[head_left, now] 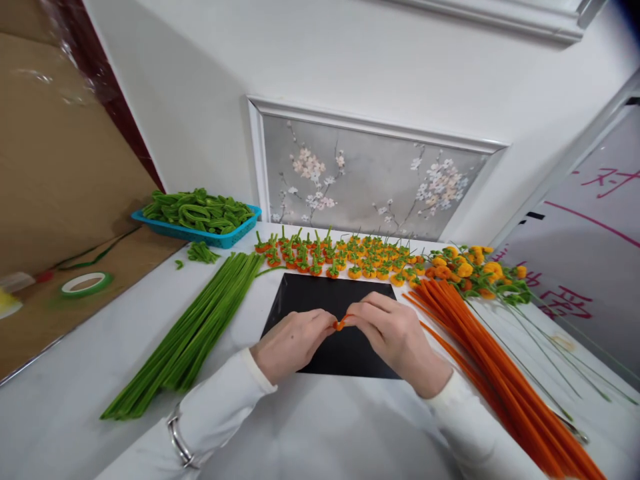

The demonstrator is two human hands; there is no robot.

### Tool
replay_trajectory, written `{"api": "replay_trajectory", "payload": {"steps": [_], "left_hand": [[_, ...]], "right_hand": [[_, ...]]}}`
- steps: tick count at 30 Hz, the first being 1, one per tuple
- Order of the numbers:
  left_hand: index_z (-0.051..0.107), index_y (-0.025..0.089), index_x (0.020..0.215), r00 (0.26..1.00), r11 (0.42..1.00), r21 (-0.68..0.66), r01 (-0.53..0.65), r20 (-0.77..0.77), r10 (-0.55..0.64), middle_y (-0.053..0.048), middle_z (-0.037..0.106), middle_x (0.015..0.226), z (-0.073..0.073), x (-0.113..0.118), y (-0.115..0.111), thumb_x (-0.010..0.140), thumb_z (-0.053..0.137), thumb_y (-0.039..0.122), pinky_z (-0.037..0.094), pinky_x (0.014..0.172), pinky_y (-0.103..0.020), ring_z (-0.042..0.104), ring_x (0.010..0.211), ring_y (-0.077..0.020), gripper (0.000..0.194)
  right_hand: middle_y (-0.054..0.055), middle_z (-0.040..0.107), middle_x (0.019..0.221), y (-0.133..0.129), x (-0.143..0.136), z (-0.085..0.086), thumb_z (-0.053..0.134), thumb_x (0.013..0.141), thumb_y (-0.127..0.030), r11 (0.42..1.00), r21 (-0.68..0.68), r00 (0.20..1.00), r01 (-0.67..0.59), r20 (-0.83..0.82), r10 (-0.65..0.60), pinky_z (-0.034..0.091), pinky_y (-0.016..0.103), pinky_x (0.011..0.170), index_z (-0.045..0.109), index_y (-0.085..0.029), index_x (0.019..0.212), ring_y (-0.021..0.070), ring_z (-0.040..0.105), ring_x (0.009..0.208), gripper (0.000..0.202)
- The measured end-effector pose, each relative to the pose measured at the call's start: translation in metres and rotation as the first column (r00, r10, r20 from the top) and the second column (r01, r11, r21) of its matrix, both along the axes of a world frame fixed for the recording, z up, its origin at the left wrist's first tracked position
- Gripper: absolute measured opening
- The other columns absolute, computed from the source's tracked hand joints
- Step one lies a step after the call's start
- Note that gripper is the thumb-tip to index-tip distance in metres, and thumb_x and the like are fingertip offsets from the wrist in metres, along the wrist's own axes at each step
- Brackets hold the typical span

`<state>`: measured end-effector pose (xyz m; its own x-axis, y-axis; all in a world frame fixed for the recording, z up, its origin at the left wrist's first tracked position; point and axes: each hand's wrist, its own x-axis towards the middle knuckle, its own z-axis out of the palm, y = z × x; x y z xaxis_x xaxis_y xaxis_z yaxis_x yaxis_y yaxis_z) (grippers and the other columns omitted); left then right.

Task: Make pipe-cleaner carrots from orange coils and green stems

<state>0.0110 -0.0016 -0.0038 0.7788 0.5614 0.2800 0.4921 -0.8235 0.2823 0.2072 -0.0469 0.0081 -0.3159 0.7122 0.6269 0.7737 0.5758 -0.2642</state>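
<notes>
Both hands meet above a black mat point(330, 293) in the middle of the table. A short bent piece of orange pipe cleaner point(341, 325) is pinched between my left hand point(297, 340) and my right hand point(395, 337). Each hand has its fingers closed on it, and most of the piece is hidden by the fingertips. To the right of my right hand lies a thick bundle of orange pipe cleaners point(490, 373). Left of my left hand, a bundle of green pipe cleaners point(200, 327) lies slanted.
Behind the mat stand rows of small orange and yellow pumpkins point(369, 270) with green tops. A blue basket point(220, 239) of green loops is at the back left. Yellow and orange flowers point(465, 270) on long stems lie back right. Green tape point(86, 285) rests on cardboard.
</notes>
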Motion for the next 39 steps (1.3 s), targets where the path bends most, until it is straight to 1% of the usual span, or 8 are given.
{"api": "replay_trajectory", "payload": {"steps": [7,12,15,17,23,26,32,39], "left_hand": [[0.056,0.017,0.081,0.997,0.990,0.128,0.057,-0.062,-0.049,-0.002,0.058,0.073,0.006,0.002,-0.007,0.094,0.036,0.022,0.032,0.049,-0.026,0.053,0.056,-0.0132,0.024],[0.057,0.017,0.080,0.993,0.973,0.204,0.110,0.015,-0.116,-0.002,0.055,0.070,0.012,0.004,-0.012,0.094,0.035,0.020,0.032,0.052,-0.025,0.050,0.059,-0.0128,0.026],[0.058,0.017,0.081,0.981,0.960,0.260,0.103,0.131,-0.141,-0.003,0.057,0.070,0.011,0.004,-0.012,0.093,0.040,0.019,0.037,0.059,-0.026,0.051,0.065,-0.0145,0.022],[0.058,0.016,0.085,0.957,0.959,0.275,0.073,0.251,-0.145,-0.004,0.060,0.072,0.008,0.004,-0.010,0.091,0.044,0.017,0.041,0.062,-0.027,0.053,0.067,-0.0149,0.016],[0.059,0.016,0.100,0.889,0.976,0.209,-0.055,0.455,-0.047,-0.005,0.063,0.082,0.002,0.001,-0.002,0.089,0.046,0.011,0.049,0.065,-0.023,0.060,0.073,-0.0131,0.018],[0.059,0.015,0.103,0.878,0.971,0.213,-0.109,0.478,-0.006,-0.005,0.063,0.082,0.002,0.002,-0.002,0.089,0.046,0.011,0.050,0.065,-0.023,0.061,0.073,-0.0133,0.019],[0.058,0.012,0.111,0.908,0.958,0.254,-0.130,0.420,0.012,-0.006,0.063,0.082,0.001,0.002,-0.002,0.089,0.046,0.010,0.051,0.066,-0.025,0.061,0.073,-0.0143,0.025],[0.060,0.013,0.104,0.951,0.964,0.262,-0.046,0.308,-0.039,-0.007,0.064,0.083,-0.002,-0.001,0.000,0.091,0.045,0.013,0.049,0.065,-0.026,0.060,0.073,-0.0153,0.020]], "right_hand": [[0.000,0.063,0.070,0.015,0.013,0.011,0.054,0.089,-0.036,0.972,-0.231,0.994,-0.042,-0.108,0.017,0.041,0.021,0.059,0.069,-0.022,0.077,0.0117,0.056,0.063,0.024],[-0.003,0.058,0.058,0.022,0.028,0.015,0.049,0.090,-0.037,0.797,-0.555,0.966,-0.238,-0.222,0.134,0.037,0.018,0.049,0.069,-0.018,0.078,0.0089,0.050,0.054,0.030],[-0.002,0.058,0.060,0.023,0.030,0.012,0.045,0.092,-0.037,0.699,-0.618,0.932,-0.359,-0.277,0.234,0.037,0.018,0.050,0.067,-0.016,0.078,0.0088,0.050,0.054,0.033],[-0.002,0.059,0.061,0.020,0.027,0.008,0.044,0.092,-0.036,0.668,-0.630,0.918,-0.396,-0.279,0.282,0.037,0.018,0.051,0.065,-0.016,0.078,0.0090,0.051,0.055,0.032],[-0.003,0.061,0.063,0.002,0.007,0.006,0.040,0.095,-0.026,0.729,-0.632,0.963,-0.263,-0.123,0.241,0.039,0.019,0.059,0.059,-0.018,0.080,0.0089,0.055,0.058,0.025],[-0.002,0.059,0.063,-0.010,-0.002,0.009,0.040,0.095,-0.024,0.822,-0.550,0.979,-0.147,0.036,0.199,0.035,0.022,0.057,0.053,-0.019,0.077,0.0100,0.053,0.057,0.023],[0.000,0.056,0.066,-0.023,-0.016,0.010,0.039,0.095,-0.019,0.955,-0.296,0.942,0.007,0.322,0.093,0.021,0.027,0.049,0.048,-0.018,0.076,0.0111,0.048,0.051,0.021],[0.001,0.059,0.079,-0.016,-0.013,0.015,0.043,0.095,-0.020,0.999,-0.049,0.952,0.014,0.307,0.002,0.027,0.026,0.053,0.057,-0.020,0.088,0.0129,0.054,0.065,0.015]]}}
